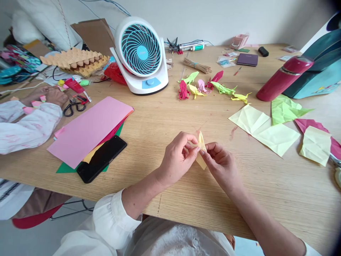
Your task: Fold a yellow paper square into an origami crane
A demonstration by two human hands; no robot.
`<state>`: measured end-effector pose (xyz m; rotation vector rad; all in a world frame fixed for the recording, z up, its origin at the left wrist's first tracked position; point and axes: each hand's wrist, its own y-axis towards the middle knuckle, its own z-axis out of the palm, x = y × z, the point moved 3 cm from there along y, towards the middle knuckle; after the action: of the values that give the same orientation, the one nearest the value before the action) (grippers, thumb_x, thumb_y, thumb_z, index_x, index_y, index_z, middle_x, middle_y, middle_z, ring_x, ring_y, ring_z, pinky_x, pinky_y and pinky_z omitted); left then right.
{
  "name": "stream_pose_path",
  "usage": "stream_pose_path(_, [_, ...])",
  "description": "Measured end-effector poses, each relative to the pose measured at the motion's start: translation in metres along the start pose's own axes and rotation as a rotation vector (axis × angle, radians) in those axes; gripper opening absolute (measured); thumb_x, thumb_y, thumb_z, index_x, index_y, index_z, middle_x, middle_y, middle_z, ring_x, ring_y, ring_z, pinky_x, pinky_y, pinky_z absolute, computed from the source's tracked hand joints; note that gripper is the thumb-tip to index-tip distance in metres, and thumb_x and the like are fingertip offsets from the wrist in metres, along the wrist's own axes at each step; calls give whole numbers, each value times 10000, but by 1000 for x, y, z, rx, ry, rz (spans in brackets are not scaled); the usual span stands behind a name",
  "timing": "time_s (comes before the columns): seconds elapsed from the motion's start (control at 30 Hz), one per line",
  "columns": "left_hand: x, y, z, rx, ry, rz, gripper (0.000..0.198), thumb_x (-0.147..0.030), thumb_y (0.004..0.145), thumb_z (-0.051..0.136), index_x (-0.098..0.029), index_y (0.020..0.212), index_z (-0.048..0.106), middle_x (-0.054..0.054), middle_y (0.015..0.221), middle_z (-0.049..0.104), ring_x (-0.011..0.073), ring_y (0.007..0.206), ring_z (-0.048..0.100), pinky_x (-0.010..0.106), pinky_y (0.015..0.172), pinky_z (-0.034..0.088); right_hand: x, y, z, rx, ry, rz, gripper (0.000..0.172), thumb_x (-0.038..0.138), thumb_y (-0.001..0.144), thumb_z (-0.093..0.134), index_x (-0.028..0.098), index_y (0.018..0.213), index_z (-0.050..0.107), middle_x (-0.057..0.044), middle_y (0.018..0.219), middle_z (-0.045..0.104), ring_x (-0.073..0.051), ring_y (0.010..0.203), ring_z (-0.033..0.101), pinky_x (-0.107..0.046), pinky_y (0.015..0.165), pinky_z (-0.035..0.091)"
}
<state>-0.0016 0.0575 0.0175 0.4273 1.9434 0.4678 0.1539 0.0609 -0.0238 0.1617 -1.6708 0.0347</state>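
Between my two hands is a small folded piece of pale yellow paper [201,162], held just above the table with a narrow point sticking up. My left hand [179,153] pinches its left side between thumb and fingers. On the right side, my right hand [220,163] grips it with the thumb and curled fingers. Part of the folds is hidden behind my fingertips. Creased pale yellow sheets [277,137] lie to the right of my hands. Several folded paper figures, among them a yellow one [241,97] and a green one [223,88], rest farther back.
A white fan [142,53] stands at the back left. Coloured paper sheets [93,128] and a black phone [102,158] lie at left, near scissors [75,106] and another person's hands [56,96]. At right, a red flask [283,78] stands beside a teal bag [317,71].
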Motion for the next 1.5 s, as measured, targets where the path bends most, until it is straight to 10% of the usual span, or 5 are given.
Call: stream_pose_path(1.5, [3,-1,-1,-74,41,51,111,-151,882,685,-194,971,736,-5,815,620,47,544,427,182,529,399,14,-5,3,-69,-205,-95,202,403,928,629,222,837,636,13,722,615,-136,660,522,-291,633,402])
